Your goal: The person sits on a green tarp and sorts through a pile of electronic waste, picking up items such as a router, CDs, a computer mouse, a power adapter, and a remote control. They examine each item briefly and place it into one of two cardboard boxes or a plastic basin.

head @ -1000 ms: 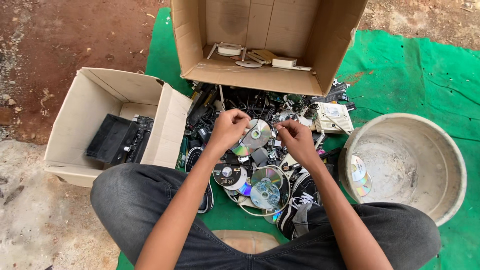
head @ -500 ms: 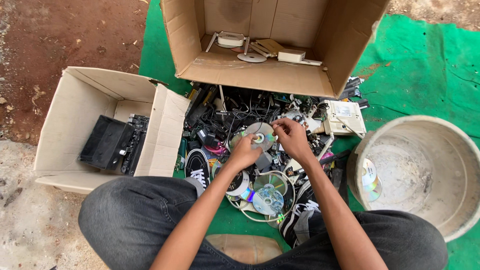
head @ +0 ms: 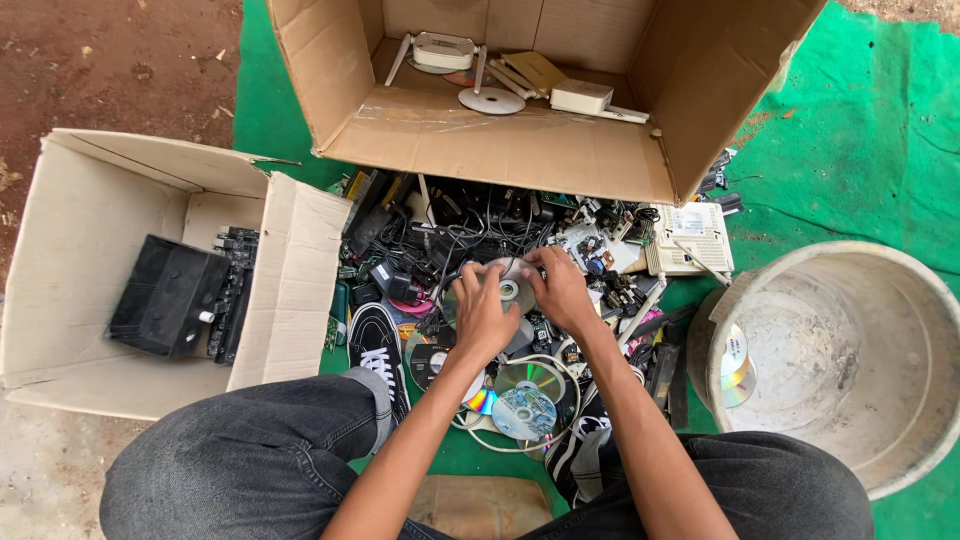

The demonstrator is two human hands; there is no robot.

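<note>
Single view, head camera. We look steeply down from above our own knees (head: 300,460), which fill the near edge, onto a green mat (head: 850,150) spread over bare ground. The lens faces forward and down, so far things sit at the top: a large open carton (head: 500,150) tipped toward us at far centre. A second open carton (head: 130,210) lies at the left, a pale round tub (head: 850,350) at the right. The camera is close; our two forearms run up from the near edge to mid-frame, where the hands (head: 520,300) meet above a heap of discs and cables (head: 480,230). No second view shares this scene.
</note>
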